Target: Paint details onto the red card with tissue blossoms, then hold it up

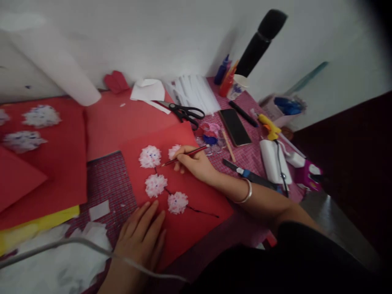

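My right hand (192, 164) is closed round a thin red paintbrush (185, 156), its tip touching a red paper sheet (196, 204) between white-pink tissue flowers (150, 157). Several such flowers sit on the sheet, joined by thin dark painted stems (202, 211). My left hand (141, 237) lies flat with fingers stretched out on the sheet's near left corner, just below the lowest flowers (177, 202). A bangle circles my right wrist.
Black scissors (183, 111), a phone (234, 127), a small paint palette (210, 138), a craft knife (245, 173), a yellow glue gun (269, 127) and paint bottles (226, 77) lie on the checked cloth to the right. More red sheets with flowers (39, 116) lie left. White tissue (61, 261) sits near left.
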`<state>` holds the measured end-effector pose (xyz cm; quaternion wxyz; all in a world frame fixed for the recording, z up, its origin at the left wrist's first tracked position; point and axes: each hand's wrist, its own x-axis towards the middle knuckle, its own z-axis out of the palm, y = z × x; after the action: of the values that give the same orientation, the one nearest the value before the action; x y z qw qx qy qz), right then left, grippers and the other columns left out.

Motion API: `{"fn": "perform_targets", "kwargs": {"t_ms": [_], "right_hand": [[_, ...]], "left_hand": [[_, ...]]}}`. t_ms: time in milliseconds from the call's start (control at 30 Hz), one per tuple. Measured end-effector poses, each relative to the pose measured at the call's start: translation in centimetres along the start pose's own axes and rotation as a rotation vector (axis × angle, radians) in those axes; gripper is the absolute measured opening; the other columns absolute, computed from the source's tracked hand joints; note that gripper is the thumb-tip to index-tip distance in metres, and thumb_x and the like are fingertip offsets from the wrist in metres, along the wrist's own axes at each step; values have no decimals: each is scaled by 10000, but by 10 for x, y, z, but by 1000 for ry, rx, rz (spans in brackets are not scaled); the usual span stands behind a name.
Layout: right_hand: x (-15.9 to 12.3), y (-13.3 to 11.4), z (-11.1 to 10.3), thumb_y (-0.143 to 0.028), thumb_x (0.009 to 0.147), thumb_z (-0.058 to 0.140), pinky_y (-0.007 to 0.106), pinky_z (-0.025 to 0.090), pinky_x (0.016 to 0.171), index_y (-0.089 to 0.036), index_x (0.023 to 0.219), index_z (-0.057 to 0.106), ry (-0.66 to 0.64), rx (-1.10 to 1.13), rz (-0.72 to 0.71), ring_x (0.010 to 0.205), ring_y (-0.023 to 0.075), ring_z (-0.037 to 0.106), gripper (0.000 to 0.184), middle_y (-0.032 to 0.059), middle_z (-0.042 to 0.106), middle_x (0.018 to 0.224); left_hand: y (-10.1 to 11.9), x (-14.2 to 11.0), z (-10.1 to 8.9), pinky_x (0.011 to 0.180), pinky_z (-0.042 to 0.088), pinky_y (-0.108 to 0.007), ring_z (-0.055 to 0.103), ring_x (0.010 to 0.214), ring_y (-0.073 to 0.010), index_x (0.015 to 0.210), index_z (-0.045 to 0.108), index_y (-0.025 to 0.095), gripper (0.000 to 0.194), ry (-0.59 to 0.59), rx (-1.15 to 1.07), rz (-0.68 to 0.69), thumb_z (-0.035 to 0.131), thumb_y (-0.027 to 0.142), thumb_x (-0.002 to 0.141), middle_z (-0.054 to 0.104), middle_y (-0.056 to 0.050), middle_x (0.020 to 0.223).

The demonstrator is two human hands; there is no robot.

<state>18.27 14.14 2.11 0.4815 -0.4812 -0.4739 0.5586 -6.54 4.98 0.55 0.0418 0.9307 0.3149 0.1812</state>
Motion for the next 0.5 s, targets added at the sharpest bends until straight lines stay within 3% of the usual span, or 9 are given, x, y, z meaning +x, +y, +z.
{"fn": "perform_targets", "kwargs": {"t_ms": [133, 367, 500], "right_hand": [[-3, -3, -1, -312, 852, 538, 198, 429, 472, -168, 858, 585, -11, 19, -36, 471, 76, 536, 152, -25, 628, 605], [-9, -7, 4, -223, 809, 544, 212, 408, 487, -196, 736, 513, -41, -90, -27, 480, 81, 507, 83, -40, 578, 562], [-9, -4, 5, -234, 821, 535, 221, 410, 490, -196, 766, 520, -82, -100, -22, 486, 88, 514, 69, -32, 598, 580]], "left_hand": [[3, 2, -1, 932, 502, -449, 492, 1245, -307, 1207, 587, 145, 301, -1, 33, -19, 507, 215, 926, 511, -140, 1381], [9, 1, 1, 972, 490, -444, 491, 1254, -285, 1170, 611, 165, 273, 45, -13, -98, 471, 185, 937, 540, -117, 1355], [11, 2, -1, 981, 484, -435, 483, 1264, -277, 1189, 600, 175, 273, -10, -8, -111, 481, 182, 943, 530, -103, 1369]]}}
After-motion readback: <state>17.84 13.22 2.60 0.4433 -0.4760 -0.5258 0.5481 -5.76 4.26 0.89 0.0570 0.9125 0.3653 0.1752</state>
